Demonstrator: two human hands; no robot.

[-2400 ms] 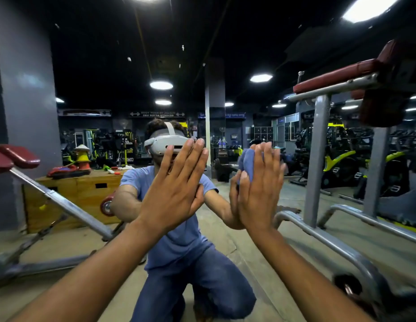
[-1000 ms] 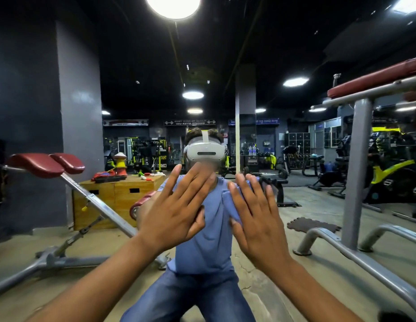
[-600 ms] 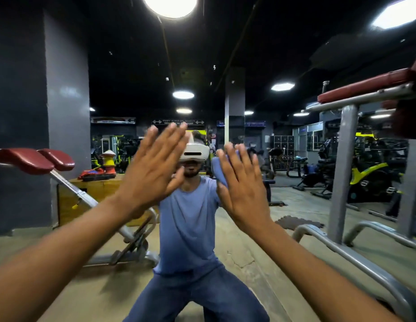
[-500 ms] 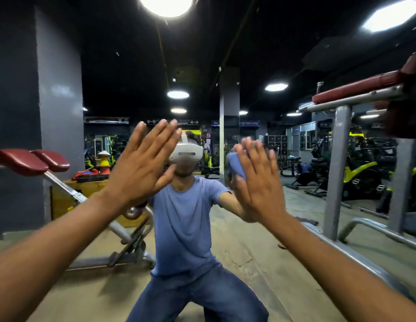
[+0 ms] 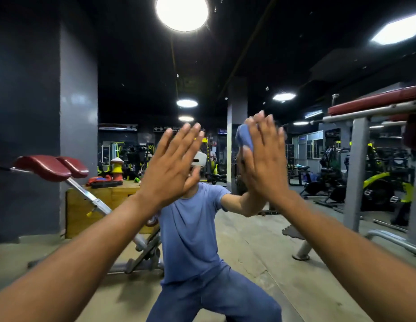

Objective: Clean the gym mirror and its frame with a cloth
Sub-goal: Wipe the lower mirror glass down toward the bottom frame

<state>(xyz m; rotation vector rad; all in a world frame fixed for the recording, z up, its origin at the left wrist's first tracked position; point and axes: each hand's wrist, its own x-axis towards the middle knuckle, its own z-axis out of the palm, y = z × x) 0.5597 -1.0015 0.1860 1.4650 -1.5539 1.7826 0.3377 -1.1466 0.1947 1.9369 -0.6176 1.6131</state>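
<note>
A blue cloth point(image 5: 243, 137) is being pressed flat against the mirror point(image 5: 132, 73) by the right hand point(image 5: 263, 159), its fingers straight and together; the cloth is peeking out at the hand's upper left edge. Just left of it, the left hand point(image 5: 172, 163) is lying spread wide against the glass, holding nothing. Behind both palms the mirror is reflecting the crouching person in a blue T-shirt point(image 5: 190, 228). Below and left of the hands a red-padded bench point(image 5: 51, 167) is leaning before a wooden box point(image 5: 90, 205) carrying small items. To the right a grey metal rack point(image 5: 355, 173) is standing.
</note>
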